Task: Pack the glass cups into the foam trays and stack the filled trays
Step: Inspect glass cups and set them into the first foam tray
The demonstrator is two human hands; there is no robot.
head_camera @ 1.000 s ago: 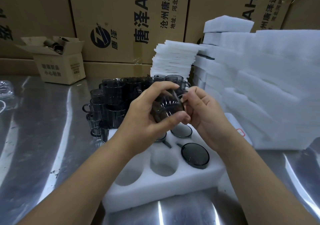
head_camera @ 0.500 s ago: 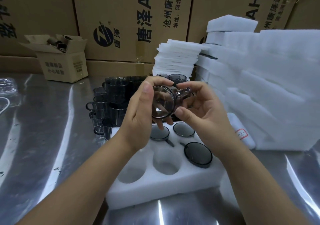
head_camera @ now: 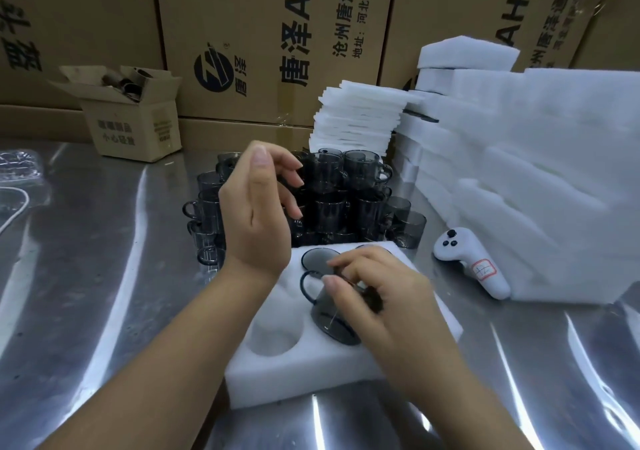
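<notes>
Head view looks down on a white foam tray with round pockets, lying on a shiny steel table. The right hand grips a smoky grey glass cup from above, fingers curled over it. The cup is upside down and tilted, partly in a middle pocket, with its loop handle pointing left. The left hand hangs above the tray's far left corner with fingers loosely curled, holding nothing and touching nothing.

One seated dark cup already fills a far pocket. The near-left empty pocket waits, so the tray looks roughly half packed. A crowd of loose grey glass cups stands just behind the tray.

Several things could go wrong from here:

- **Jamming:** the cup is tilted, so its edge could catch on the pocket's lip. Pressing down then would wedge it crooked or tear the foam.
- **Handle:** it likely needs its own notch. If it is turned wrong, the cup would sit too high, and a tray stacked on top would rock.
- **Sliding:** nothing holds the tray down, and a sideways push on the slick steel could move it into the standing cups.
- **Left hand:** it is close over the loose cups, and a careless reach could knock one over and chip it.
</notes>
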